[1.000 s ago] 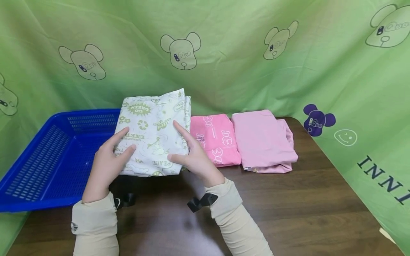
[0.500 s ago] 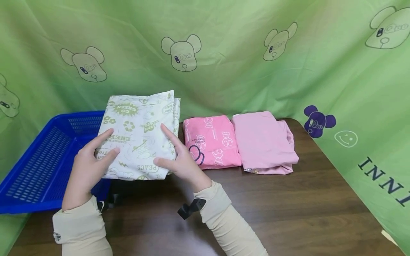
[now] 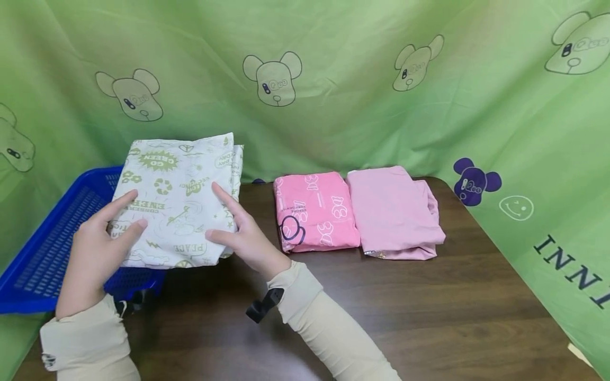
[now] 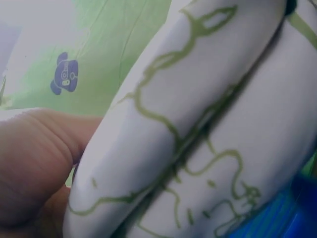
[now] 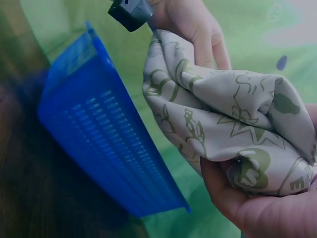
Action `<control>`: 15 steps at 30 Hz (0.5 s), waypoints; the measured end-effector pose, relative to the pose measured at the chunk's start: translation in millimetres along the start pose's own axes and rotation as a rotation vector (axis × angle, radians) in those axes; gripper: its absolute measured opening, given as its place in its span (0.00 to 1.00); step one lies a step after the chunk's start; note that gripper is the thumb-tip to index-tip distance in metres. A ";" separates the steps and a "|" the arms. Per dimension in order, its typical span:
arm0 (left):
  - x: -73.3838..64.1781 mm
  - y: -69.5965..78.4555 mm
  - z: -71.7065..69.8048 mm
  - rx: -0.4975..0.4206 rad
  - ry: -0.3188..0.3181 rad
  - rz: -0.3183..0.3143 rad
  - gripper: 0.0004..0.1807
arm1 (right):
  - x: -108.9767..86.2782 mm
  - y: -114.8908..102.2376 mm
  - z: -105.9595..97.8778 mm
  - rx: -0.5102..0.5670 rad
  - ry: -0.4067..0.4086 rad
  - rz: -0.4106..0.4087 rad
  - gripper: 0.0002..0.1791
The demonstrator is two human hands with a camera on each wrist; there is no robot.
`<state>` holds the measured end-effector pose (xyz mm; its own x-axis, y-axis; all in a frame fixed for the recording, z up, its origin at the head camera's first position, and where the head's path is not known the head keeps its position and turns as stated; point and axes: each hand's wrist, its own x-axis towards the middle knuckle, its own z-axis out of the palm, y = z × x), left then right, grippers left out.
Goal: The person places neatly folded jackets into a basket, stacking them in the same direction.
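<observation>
A folded white cloth [image 3: 176, 201] with green lettering and drawings is held up between both hands in the head view. My left hand [image 3: 97, 243] grips its left side, thumb on the front face, and my right hand [image 3: 248, 238] grips the right side likewise. Most of the fingers are hidden behind the cloth. Close up in the left wrist view, the cloth [image 4: 148, 99] shows thick folded layers. From the right wrist, the cloth's [image 5: 223, 119] bunched lower edge appears with fingers under it. Behind and below it stands a blue plastic basket [image 3: 52, 248], partly covered from sight.
A folded bright pink cloth [image 3: 316, 211] with white bear outlines lies at the back of the brown wooden table [image 3: 381, 312]. Touching its right side is a folded light pink cloth [image 3: 395, 211]. A green printed curtain [image 3: 333, 106] hangs behind and beside the table.
Both hands have carried the white cloth leftward, from beside the bright pink cloth to in front of the basket. The bright pink cloth's left part has come into sight.
</observation>
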<state>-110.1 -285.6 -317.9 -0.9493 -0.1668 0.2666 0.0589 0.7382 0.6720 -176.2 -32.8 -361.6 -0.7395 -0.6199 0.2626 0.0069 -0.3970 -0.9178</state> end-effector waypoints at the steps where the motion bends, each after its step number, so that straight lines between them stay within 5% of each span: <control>1: 1.0 -1.8 -2.6 0.001 0.004 0.001 0.32 | 2.3 0.6 1.6 0.003 -0.003 0.001 0.47; 15: 5.5 -46.9 -23.8 0.059 0.082 -0.119 0.33 | 38.3 13.5 31.0 -0.065 0.001 0.054 0.48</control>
<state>-110.8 -336.7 -331.4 -0.9200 -0.3062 0.2446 -0.0727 0.7466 0.6612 -183.6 -82.8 -354.8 -0.7397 -0.6387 0.2118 0.0033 -0.3182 -0.9480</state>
